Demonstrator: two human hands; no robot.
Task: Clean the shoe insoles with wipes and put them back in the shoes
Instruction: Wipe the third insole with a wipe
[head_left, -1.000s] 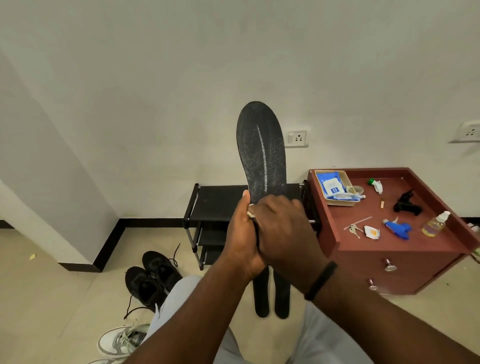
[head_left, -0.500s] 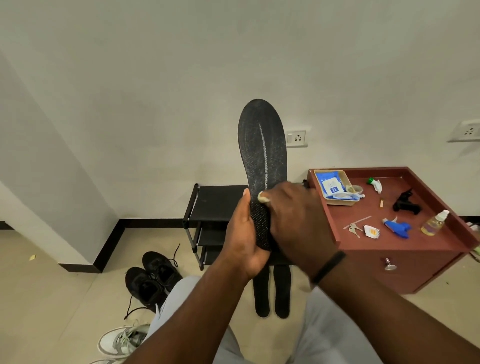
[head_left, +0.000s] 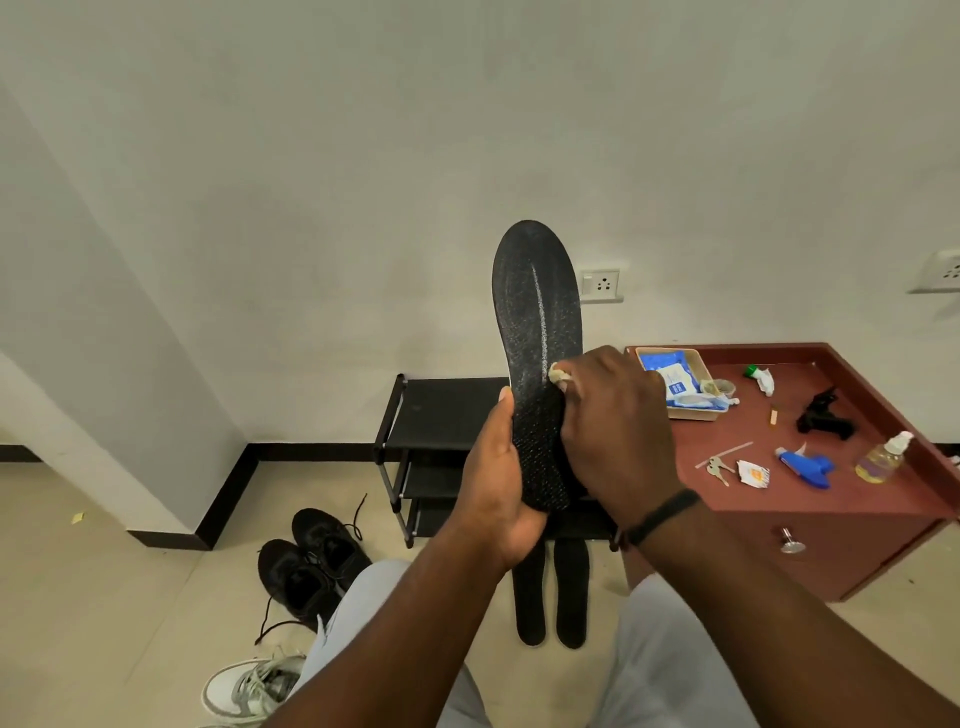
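Note:
A black insole (head_left: 535, 322) stands upright in front of me, toe end up. My left hand (head_left: 501, 478) grips its heel end from the left. My right hand (head_left: 613, 426) holds a crumpled wipe (head_left: 558, 375) and presses it against the insole's middle. Two more black insoles (head_left: 550, 597) lie side by side on the floor between my knees. A pair of black shoes (head_left: 311, 561) sits on the floor to the left. A blue wipes pack (head_left: 667, 376) lies in a tray on the red cabinet.
A black shoe rack (head_left: 441, 415) stands against the wall behind the insole. The red cabinet (head_left: 831, 509) at right carries keys, a blue sprayer (head_left: 805, 465), a spray bottle (head_left: 883, 457) and a black tool (head_left: 826, 418). A white sneaker (head_left: 249, 686) lies at lower left.
My right hand with the wipe has slid up the insole, from the heel area towards its middle. The left hand keeps its hold on the heel.

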